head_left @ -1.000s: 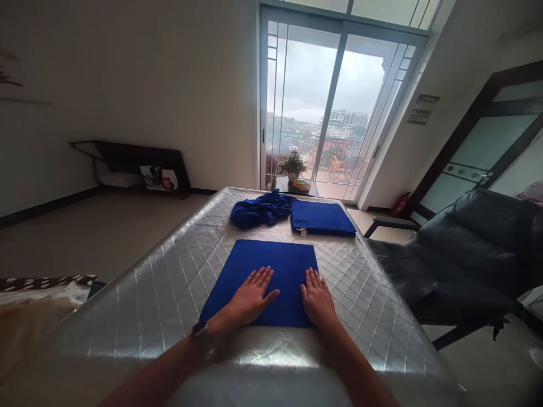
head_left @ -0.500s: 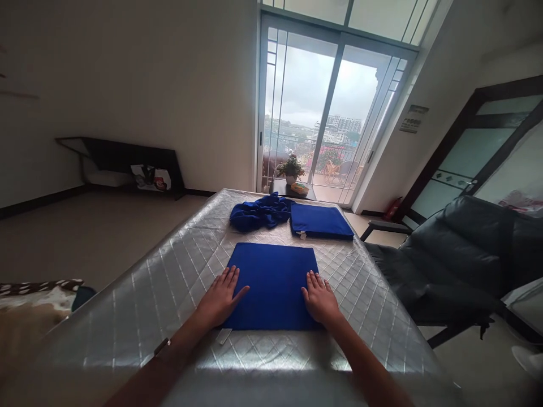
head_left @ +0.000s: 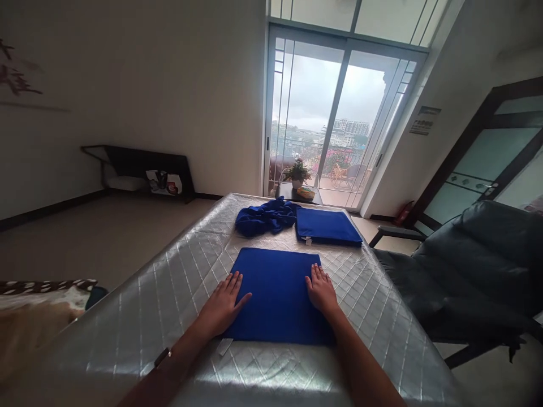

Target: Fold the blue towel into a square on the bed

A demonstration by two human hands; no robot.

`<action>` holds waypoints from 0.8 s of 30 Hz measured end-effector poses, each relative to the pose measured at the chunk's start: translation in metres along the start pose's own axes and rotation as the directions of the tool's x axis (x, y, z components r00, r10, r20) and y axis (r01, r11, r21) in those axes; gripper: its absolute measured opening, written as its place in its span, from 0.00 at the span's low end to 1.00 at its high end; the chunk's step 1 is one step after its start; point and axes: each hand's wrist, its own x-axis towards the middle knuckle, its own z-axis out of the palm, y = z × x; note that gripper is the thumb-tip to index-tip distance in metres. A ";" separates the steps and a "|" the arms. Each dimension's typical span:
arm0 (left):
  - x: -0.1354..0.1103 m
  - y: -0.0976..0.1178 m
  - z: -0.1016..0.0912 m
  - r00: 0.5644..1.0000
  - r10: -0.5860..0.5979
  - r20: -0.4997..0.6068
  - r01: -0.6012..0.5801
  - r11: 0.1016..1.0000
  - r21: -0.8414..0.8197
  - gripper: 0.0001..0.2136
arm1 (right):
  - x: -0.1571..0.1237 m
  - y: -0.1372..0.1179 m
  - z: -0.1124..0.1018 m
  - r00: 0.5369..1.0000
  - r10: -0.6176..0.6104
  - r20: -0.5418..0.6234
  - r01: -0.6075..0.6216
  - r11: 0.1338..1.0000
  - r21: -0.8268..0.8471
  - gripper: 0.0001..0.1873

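Note:
A flat, square piece of folded blue cloth (head_left: pixel 275 299) lies in front of me, with a small white tag at its near left corner. My left hand (head_left: pixel 223 302) rests on its left edge, fingers stretched and thumb spread inward. On the right edge lies my right hand (head_left: pixel 321 287), flat with its fingers extended. Behind it are a crumpled blue cloth (head_left: pixel 265 217) on the left and a second folded blue cloth (head_left: pixel 328 226) on the right, which also shows a white tag.
The cloths lie on a table with a silver quilted cover (head_left: pixel 169 294). To the right stands a black padded armchair (head_left: pixel 470 271). Past the far edge, a potted plant (head_left: pixel 297 172) sits on a small table before glass sliding doors (head_left: pixel 305 102). Patterned fabric (head_left: pixel 42 305) shows at lower left.
My right hand has slid a little farther up the right edge of the cloth. My left hand stays in place on the left edge. The whole view has shifted slightly.

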 end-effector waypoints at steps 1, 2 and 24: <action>0.001 -0.002 -0.001 1.000 -0.009 -0.010 0.010 1.000 0.014 0.35 | 0.000 0.001 0.000 1.000 -0.002 0.002 0.002 1.000 0.000 0.33; 0.001 -0.004 -0.002 0.999 -0.027 -0.024 0.028 0.999 0.030 0.35 | 0.000 0.001 0.000 1.000 -0.001 0.008 0.001 1.000 0.001 0.33; 0.096 0.151 0.037 0.897 0.419 -0.145 -0.442 0.861 -0.250 0.39 | -0.003 0.004 0.002 0.998 -0.055 -0.026 0.054 0.998 -0.029 0.31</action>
